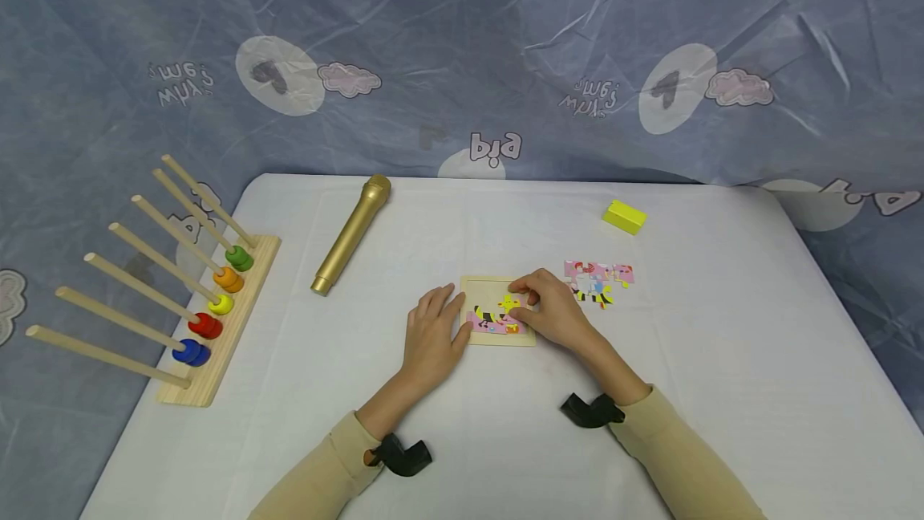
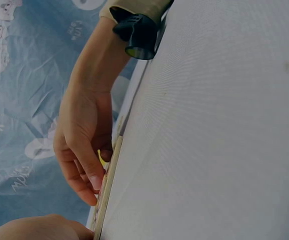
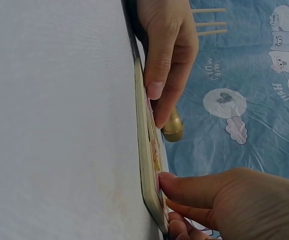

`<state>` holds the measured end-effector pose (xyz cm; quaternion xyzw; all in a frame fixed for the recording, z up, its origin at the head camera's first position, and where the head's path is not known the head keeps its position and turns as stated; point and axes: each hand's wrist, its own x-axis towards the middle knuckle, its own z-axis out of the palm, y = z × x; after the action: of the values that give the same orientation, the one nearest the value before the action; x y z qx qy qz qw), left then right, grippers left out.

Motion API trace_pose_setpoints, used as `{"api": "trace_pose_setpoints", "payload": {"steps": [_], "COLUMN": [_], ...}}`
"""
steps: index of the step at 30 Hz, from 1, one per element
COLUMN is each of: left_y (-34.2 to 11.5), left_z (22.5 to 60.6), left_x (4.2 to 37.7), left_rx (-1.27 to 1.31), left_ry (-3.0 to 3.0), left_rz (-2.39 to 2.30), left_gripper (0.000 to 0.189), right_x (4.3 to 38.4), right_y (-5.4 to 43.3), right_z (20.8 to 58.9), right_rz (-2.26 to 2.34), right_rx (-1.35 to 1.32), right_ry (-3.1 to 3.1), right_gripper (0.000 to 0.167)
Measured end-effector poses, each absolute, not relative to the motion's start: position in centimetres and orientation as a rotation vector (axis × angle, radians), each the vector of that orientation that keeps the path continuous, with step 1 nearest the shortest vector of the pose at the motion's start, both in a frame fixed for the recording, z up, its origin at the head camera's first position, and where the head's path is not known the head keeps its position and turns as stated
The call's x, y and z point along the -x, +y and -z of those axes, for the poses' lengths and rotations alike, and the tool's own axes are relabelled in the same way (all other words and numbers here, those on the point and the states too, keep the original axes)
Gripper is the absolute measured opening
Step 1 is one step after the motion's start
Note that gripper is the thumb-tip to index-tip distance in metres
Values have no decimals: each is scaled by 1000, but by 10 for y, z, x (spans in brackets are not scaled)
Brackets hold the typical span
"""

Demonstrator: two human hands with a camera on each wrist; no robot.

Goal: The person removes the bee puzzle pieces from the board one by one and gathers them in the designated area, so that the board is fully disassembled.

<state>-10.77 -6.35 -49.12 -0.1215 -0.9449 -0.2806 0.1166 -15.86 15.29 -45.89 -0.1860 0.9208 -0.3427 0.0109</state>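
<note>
- Your left hand (image 1: 431, 335) lies at 9 o'clock of the shallow, square, pale wooden puzzle tray (image 1: 482, 291), fingers extended and a little spread, with the thumb touching the tray's near-left edge.
- Your right hand (image 1: 554, 311) is at 3 o'clock, fingers bent, thumb and index finger pinching a small pink puzzle piece with a yellow figure (image 1: 508, 303) over the tray's right half.
- The two hands are apart, with the tray between them on the white cloth-covered tabletop (image 1: 722, 343), just in front of you.
- Inside the tray, along its 6 o'clock side, you have a row of flat pink pieces with a black-and-yellow striped figure (image 1: 487, 319); bare wood shows toward 11.
- Between 2 and 3 o'clock of the tray, just beyond your right hand, a cluster of loose pink, white and yellow-black puzzle pieces (image 1: 592, 289) lies flat.
- Farther out at 2 o'clock you see a bright yellow rectangular block (image 1: 624, 217).
- At 10 o'clock lies a gold microphone-shaped object (image 1: 351, 235), its rounded head pointing toward 1.
- Well out at 9 o'clock stands a pale wooden peg rack (image 1: 234, 326) with green, orange, yellow, red and blue rings (image 1: 205, 326).
- At 12 o'clock, behind the tabletop, hangs a wrinkled blue-grey printed cloth (image 1: 462, 46).
</note>
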Motion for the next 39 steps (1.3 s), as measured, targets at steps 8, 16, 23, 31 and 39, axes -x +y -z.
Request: {"api": "trace_pose_setpoints", "payload": {"steps": [8, 16, 23, 31, 39], "left_y": [-64, -64, -64, -64, -64], "left_z": [491, 491, 492, 493, 493], "left_x": [107, 106, 107, 107, 107], "left_rx": [353, 351, 353, 359, 357], "left_ry": [-2767, -2753, -2753, -2746, -2750], "left_rz": [825, 833, 825, 822, 824], "left_gripper": [45, 45, 45, 45, 45], "right_x": [158, 158, 157, 159, 158], "right_y": [152, 151, 152, 155, 155], "right_z": [458, 458, 456, 456, 455], "right_rz": [1034, 1027, 1075, 1128, 1125], "right_rx": [589, 589, 635, 664, 678], "right_ry": [2875, 2878, 2850, 2820, 2809], "right_gripper": [30, 28, 22, 15, 13]}}
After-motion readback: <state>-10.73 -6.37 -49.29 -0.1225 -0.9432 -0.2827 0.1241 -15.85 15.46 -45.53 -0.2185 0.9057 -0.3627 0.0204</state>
